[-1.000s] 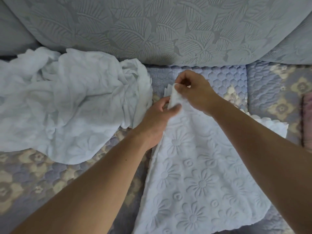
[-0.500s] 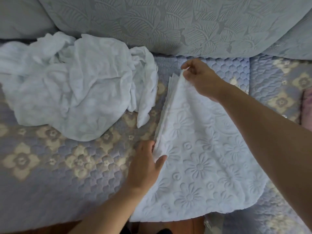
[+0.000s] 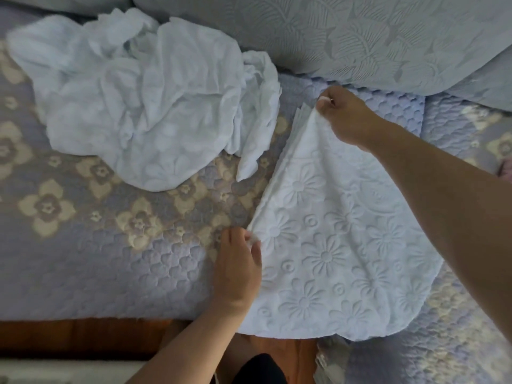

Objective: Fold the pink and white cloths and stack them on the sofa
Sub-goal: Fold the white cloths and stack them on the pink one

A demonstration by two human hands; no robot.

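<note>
Soft, even daylight; faint shadows; mild overall blur; wide-angle bending at edges; no glare.

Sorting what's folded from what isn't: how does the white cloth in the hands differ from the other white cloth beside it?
The embossed cloth lies flat, folded, its edge held by both hands; the crumpled cloth lies bunched, untouched. One shows raised flowers, the other mostly creases. Both are white, on the sofa.

Grey leaf-patterned back cushion (image 3: 360, 40), wooden floor (image 3: 83, 336)
</note>
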